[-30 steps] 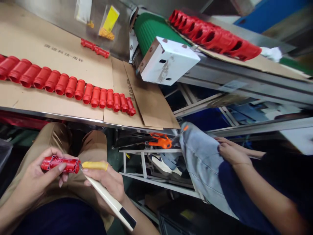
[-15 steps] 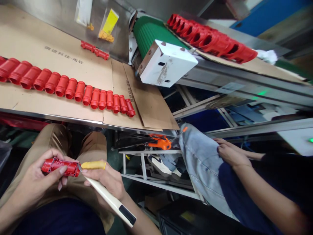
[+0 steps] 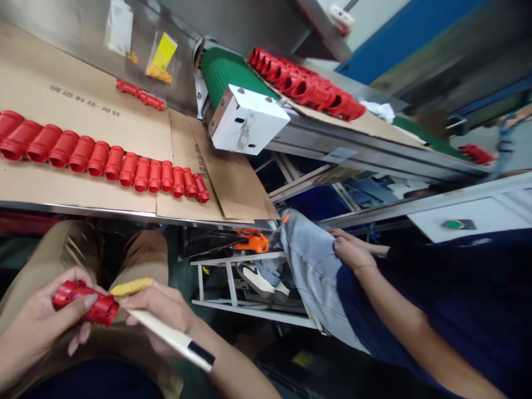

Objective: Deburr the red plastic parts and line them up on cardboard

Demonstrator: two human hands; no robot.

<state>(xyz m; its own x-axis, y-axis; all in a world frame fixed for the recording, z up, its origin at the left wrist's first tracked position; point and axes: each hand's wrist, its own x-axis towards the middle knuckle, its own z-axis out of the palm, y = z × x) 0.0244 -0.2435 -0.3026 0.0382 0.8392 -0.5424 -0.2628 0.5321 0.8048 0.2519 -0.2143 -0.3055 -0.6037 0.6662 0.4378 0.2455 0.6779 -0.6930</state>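
My left hand grips a red plastic tubular part above my lap, the thumb lying along its side. Held like a pen in my right hand is a knife with a white, black-ended handle. Its tip is at the right end of the red part; whether it touches cannot be made out. A yellow finger cot covers one finger of the right hand. On the cardboard-covered table before me lies a row of similar red parts.
At the back, a green conveyor carries more red parts on cardboard; its white metal end bracket juts out. Small bags lie by the metal wall. A seated co-worker's jeans leg and forearm are at right, near an orange-handled tool.
The view has swung to the right, so the table and conveyor sit further left. The red part has turned in my left hand, and the knife handle has tilted flatter.
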